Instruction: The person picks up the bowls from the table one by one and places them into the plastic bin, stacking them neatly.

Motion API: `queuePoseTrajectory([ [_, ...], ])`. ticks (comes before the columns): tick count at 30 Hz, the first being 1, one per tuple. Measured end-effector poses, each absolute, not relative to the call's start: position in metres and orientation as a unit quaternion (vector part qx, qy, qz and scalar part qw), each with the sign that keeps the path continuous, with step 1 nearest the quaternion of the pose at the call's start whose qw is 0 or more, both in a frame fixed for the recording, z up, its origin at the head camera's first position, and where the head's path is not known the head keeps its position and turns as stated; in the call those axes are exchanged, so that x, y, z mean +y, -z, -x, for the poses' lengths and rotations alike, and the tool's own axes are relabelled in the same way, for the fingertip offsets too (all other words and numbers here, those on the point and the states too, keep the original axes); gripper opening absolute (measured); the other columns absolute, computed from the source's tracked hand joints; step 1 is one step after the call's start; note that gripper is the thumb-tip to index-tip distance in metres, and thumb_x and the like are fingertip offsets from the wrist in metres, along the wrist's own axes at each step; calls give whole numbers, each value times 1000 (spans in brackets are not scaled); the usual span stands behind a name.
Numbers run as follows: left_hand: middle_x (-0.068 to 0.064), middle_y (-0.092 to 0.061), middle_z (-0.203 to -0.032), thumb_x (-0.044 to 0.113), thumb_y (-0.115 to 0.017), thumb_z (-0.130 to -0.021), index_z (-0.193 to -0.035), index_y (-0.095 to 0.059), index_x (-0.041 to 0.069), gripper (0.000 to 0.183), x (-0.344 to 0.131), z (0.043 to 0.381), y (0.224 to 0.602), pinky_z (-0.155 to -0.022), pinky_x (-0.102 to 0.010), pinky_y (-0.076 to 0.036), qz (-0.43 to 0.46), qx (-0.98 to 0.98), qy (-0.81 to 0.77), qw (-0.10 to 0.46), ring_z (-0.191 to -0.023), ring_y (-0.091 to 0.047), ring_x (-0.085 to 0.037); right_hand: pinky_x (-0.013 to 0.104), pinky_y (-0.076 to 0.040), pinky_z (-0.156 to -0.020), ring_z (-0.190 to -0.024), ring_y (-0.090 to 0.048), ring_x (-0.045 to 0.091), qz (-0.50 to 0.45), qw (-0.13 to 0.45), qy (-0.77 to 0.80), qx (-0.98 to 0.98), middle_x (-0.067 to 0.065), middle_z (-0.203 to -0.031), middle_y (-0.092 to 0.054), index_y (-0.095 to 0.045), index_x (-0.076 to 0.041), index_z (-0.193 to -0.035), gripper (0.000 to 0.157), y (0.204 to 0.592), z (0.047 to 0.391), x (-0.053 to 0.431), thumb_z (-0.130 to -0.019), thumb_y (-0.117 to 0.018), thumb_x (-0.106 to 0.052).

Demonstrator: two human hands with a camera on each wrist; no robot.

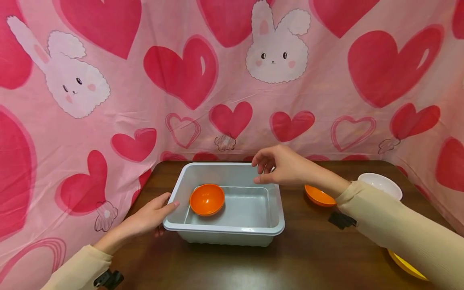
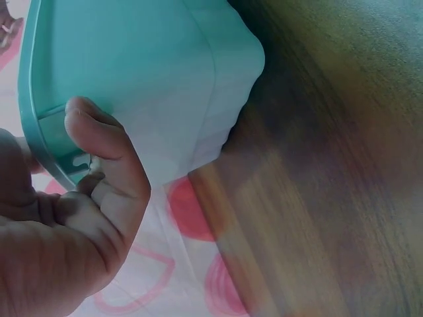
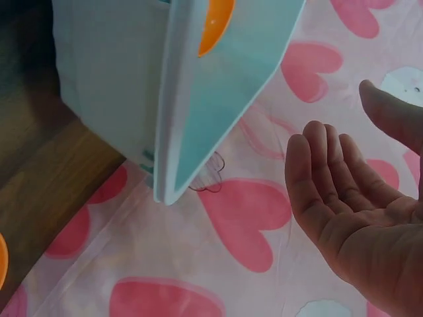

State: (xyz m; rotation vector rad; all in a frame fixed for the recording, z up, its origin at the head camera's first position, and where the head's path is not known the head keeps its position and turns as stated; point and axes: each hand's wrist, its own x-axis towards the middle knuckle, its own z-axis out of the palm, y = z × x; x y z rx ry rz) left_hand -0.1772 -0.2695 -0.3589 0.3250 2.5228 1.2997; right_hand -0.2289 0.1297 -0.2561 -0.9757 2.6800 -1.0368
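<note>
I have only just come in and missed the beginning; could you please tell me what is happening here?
A person's left hand grips the left rim of a grey tub. An orange bowl sits inside, toward its left. The right hand, holding nothing, hovers by the tub's back right corner. On the table to the right are an orange dish, a white dish and a yellow dish, the last partly hidden by the right sleeve.

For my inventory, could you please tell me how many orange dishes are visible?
2: an orange bowl inside the gray bin, and an orange dish on the table right of it, partly hidden by the right arm. More could be hidden.
</note>
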Motion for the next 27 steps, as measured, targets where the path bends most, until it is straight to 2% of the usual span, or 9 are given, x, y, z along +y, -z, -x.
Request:
queuePoseTrajectory([
  [6,-9,-60,-68,22,-56,-109,-139,-44,-6,43,-269,176,360,-43,-37,-53,-109,877,-448,138,-47,-58,-27,35,-59,-82,-85,-66,20,307,39,351,884,1,-92,-69,-72,-6,-113,34,262,220,145,-87,-87,-21],
  [16,-10,-60,-68,22,-56,-109,-134,-47,-3,36,-267,178,355,-43,-37,-53,-111,888,-429,125,-47,-57,-27,30,-61,-77,-83,-67,19,278,26,381,881,1,-91,-70,-71,-6,-112,34,278,205,173,-85,-89,-18],
  [27,-9,-60,-67,21,-56,-110,-134,-48,-3,35,-267,175,359,-42,-36,-52,-108,885,-436,123,-46,-56,-26,34,-60,-80,-83,-67,16,252,6,383,889,-3,-91,-71,-72,-8,-110,33,292,191,196,-86,-90,-23],
])
